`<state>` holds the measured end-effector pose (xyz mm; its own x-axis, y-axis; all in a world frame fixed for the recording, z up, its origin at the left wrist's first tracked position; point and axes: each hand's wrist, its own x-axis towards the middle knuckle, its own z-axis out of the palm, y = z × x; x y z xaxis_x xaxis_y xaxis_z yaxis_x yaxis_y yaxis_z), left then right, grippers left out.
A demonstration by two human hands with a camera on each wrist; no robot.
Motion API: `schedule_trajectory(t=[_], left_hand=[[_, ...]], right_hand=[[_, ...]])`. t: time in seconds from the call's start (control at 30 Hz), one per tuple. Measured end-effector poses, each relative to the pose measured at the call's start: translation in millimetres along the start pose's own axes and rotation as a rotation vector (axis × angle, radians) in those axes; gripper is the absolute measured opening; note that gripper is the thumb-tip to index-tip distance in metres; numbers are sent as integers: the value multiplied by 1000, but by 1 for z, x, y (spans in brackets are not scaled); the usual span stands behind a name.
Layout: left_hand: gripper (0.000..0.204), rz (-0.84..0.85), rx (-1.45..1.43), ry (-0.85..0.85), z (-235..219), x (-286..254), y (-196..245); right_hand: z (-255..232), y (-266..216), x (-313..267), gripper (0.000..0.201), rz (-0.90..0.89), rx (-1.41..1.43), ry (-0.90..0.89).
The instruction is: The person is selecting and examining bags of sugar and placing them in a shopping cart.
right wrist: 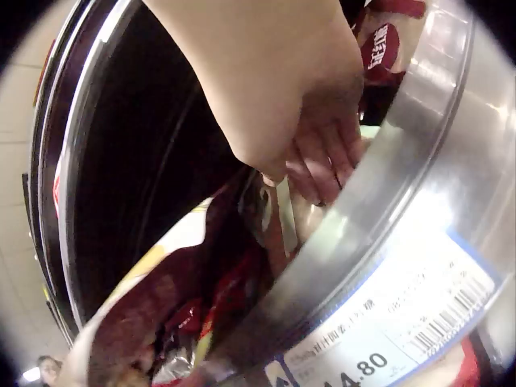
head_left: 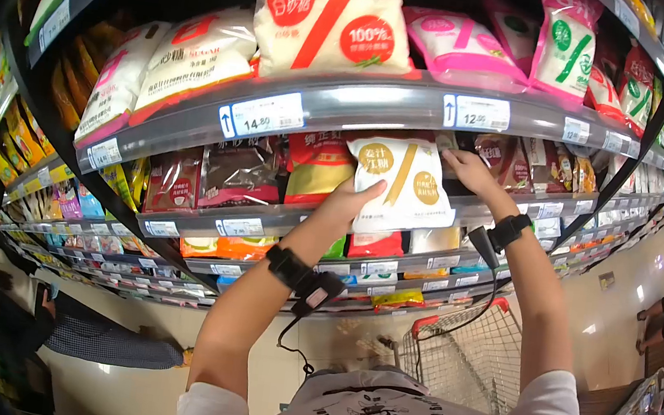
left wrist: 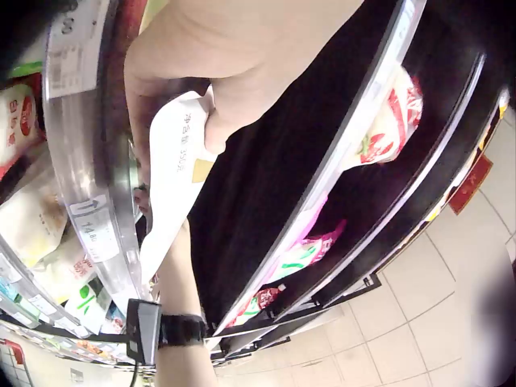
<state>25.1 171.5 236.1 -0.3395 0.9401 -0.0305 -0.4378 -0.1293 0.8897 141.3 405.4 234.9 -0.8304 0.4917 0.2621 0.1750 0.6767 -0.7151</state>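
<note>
A white sugar bag with gold print and a diagonal gold stripe is held upright before the middle shelf. My left hand grips its left edge, thumb across the front. In the left wrist view the bag shows nearly edge-on between thumb and fingers. My right hand reaches into the shelf just right of the bag. In the right wrist view the right hand has its fingers extended down among packets behind the shelf's clear front lip, with fingertips at a packet.
Large sugar bags fill the shelf above, behind a price rail. Dark brown packets stand left of the held bag. Below is a shopping cart. Another person is at the left.
</note>
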Motion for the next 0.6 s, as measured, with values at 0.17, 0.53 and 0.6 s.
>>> schedule_trajectory(t=[0.17,0.53,0.6], left_hand=[[33,140,149,24,10,77,-12],[33,117,613,67,7,95,-7],[33,170,758,58,7,85,-4]], right_hand=[[-18,-5,-12,56,112,477,-105],[-10,10,-12,59,-6,74,60],[-9,9,-15,61,12,-6,49]])
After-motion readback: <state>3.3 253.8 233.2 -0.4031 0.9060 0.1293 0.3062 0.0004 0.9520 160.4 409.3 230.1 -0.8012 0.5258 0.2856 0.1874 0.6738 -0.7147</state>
